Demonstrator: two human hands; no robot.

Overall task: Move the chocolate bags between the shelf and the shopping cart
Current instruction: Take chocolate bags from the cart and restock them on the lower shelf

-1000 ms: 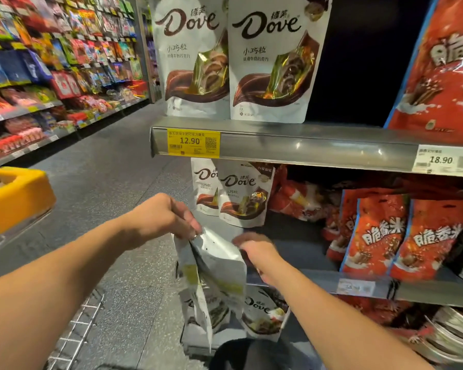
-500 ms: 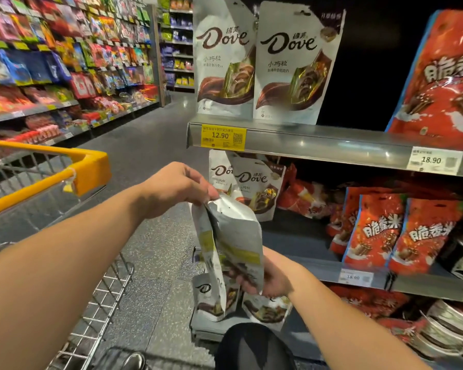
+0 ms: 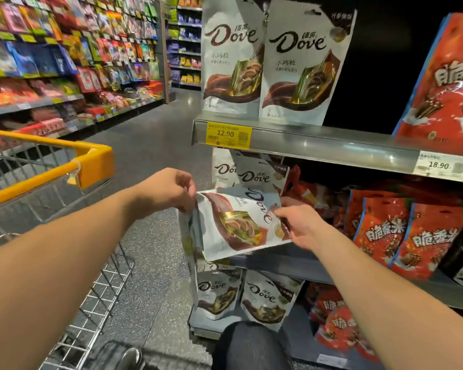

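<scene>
There are 2 top-shelf Dove bags (image 3: 300, 65), 2 middle-shelf Dove bags (image 3: 257, 177) and 2 bottom-shelf Dove bags (image 3: 265, 300). The left hand (image 3: 163, 190) and right hand (image 3: 302, 228) share 1 held Dove bag (image 3: 241, 222); perhaps 1 or 2 more hang beneath. There is 1 shopping cart (image 3: 91, 161), and 2 price tags (image 3: 228, 134) are readable.

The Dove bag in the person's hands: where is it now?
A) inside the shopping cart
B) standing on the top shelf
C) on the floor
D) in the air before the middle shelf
D: the left hand and the right hand hold the Dove bag at its two ends, in front of the middle shelf, with the shopping cart off to the left.
</scene>
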